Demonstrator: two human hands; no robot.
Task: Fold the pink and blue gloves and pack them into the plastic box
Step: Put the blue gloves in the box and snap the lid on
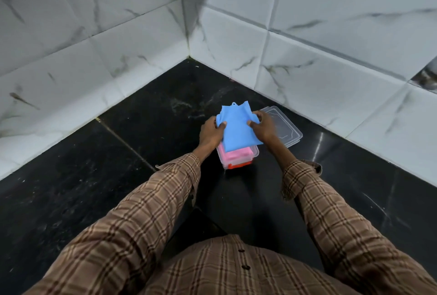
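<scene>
Both hands held the folded blue glove (pixel 236 129) just above the plastic box (pixel 254 151): the left hand (pixel 210 135) pinched its left edge between thumb and fingers, and the right hand (pixel 263 127) pinched its right edge the same way. Under it the pink glove (pixel 236 154) already lay folded inside the box, filling it nearly to the rim. The box stood on the black counter (pixel 146 134), near the corner where two white marble-patterned tiled walls (pixel 94 34) met. Its clear lid (pixel 286 130) lay flat on the counter just to the right and slightly farther away. By my judgement the task was well along, with the pink glove packed and the blue glove folded; left to do was lowering the blue one in and perhaps tucking its overhanging edges
</scene>
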